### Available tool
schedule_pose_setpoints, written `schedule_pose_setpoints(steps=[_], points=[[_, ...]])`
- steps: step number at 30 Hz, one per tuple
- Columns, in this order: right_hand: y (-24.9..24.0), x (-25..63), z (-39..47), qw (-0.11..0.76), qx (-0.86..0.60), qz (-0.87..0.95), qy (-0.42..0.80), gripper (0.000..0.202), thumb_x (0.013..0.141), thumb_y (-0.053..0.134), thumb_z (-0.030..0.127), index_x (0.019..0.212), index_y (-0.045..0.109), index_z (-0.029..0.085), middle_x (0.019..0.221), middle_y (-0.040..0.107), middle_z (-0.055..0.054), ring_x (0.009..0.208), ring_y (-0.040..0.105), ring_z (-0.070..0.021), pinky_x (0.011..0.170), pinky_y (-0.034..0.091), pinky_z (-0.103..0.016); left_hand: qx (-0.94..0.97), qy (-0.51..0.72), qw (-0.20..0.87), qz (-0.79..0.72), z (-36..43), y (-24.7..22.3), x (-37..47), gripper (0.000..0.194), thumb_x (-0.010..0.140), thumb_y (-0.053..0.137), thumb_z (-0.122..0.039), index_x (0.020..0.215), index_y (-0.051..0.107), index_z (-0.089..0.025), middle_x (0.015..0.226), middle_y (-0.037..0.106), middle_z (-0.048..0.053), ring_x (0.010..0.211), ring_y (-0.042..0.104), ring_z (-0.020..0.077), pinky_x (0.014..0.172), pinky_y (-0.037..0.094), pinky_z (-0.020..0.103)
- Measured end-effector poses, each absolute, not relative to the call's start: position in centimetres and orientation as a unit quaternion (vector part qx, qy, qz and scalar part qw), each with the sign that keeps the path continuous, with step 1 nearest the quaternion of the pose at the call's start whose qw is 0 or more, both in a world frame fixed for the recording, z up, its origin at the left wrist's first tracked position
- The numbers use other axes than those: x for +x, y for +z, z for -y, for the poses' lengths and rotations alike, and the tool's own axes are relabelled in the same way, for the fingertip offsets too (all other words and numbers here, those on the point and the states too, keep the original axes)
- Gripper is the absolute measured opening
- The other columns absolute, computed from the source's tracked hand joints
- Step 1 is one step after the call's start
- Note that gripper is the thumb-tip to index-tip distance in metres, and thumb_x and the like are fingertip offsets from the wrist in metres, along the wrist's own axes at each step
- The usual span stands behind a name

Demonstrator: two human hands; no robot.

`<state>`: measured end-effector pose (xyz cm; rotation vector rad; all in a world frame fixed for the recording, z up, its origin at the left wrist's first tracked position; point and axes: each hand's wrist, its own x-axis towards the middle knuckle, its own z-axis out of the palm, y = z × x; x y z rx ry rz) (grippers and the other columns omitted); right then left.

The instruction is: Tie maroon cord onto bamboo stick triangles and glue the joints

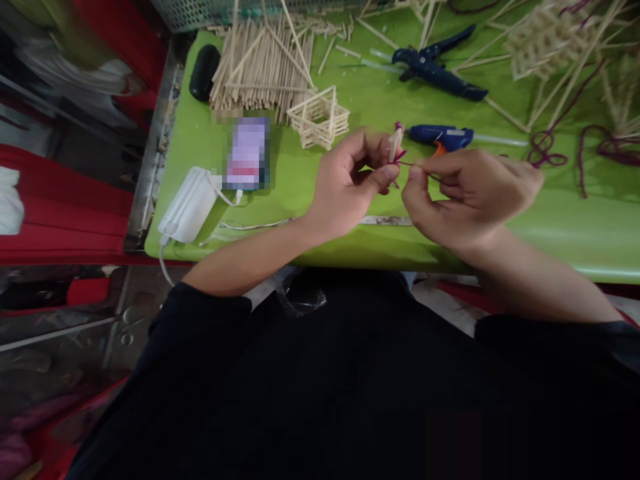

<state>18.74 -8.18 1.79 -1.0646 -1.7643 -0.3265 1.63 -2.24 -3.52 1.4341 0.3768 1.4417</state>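
Note:
My left hand (345, 183) pinches a small pale wooden piece (395, 145) that has purple-red cord tied round it. Between thumb and forefinger, my right hand (465, 197) grips the purple-red cord (407, 163), which runs taut from the wooden piece. Just beyond my hands lies a blue hot glue gun (443, 135) with an orange trigger and a clear glue stick in its back. A star-shaped frame of stacked sticks (319, 119) sits beyond my left hand. Fingers partly hide how the cord is knotted.
On the green table (285, 247) are a pile of wooden sticks (265, 63), a phone (247, 153) cabled to a white power bank (187, 203), a black case (205, 72) and a dark blue cutter (435, 67). Stick structures (550, 40) and loose cord (547, 150) lie at right.

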Motion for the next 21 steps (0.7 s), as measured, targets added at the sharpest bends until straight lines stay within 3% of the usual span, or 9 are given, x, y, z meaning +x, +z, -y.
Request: schedule_pose_setpoints(steps=[5,11,15,19,21], points=[[1.4,18.8,8.5,0.456,-0.479,0.737,-0.14,0.019,0.094,0.07,0.037,0.077,0.07,0.029,0.05,0.036,0.003,0.049,0.046,-0.0196,0.057,0.043,-0.038,0.574,0.59,0.547,-0.154,2.2,-3.2,1.6,0.047,0.09,0.094,-0.057,0.098,0.063,-0.023,0.091,0.068,-0.004,0.075,0.064,0.0042,0.062,0.057,0.019],[1.0,18.6,8.6,0.443,-0.442,0.76,-0.175,0.022,0.098,0.063,0.035,0.079,0.069,0.029,0.049,0.04,0.003,0.047,0.054,-0.019,0.056,0.047,-0.034,0.584,0.529,0.572,-0.228,2.4,-2.7,1.1,0.054,0.079,0.101,-0.064,0.093,0.065,-0.026,0.093,0.067,-0.001,0.084,0.066,0.0127,0.071,0.061,0.031],[1.0,18.4,8.5,0.463,-0.404,0.768,-0.182,0.019,0.098,0.065,0.034,0.08,0.07,0.028,0.05,0.042,0.003,0.046,0.053,-0.0177,0.053,0.045,-0.033,0.595,0.526,0.551,-0.257,2.1,-3.6,1.3,0.05,0.081,0.1,-0.063,0.094,0.068,-0.028,0.094,0.068,0.0,0.089,0.065,0.0138,0.076,0.06,0.032],[1.5,18.0,8.4,0.49,-0.413,0.749,-0.167,0.021,0.096,0.066,0.035,0.077,0.07,0.028,0.049,0.037,0.004,0.045,0.048,-0.0173,0.054,0.044,-0.034,0.599,0.595,0.515,-0.15,1.9,-4.1,1.3,0.056,0.088,0.087,-0.077,0.099,0.067,-0.026,0.09,0.067,-0.002,0.076,0.059,0.0073,0.061,0.054,0.025],[1.9,18.0,8.4,0.52,-0.412,0.732,-0.155,0.018,0.093,0.067,0.035,0.077,0.07,0.029,0.049,0.036,0.004,0.044,0.046,-0.0167,0.053,0.043,-0.034,0.604,0.573,0.528,-0.166,1.6,-4.1,1.1,0.05,0.092,0.088,-0.07,0.103,0.067,-0.026,0.096,0.071,-0.002,0.078,0.061,0.0075,0.064,0.058,0.026]])
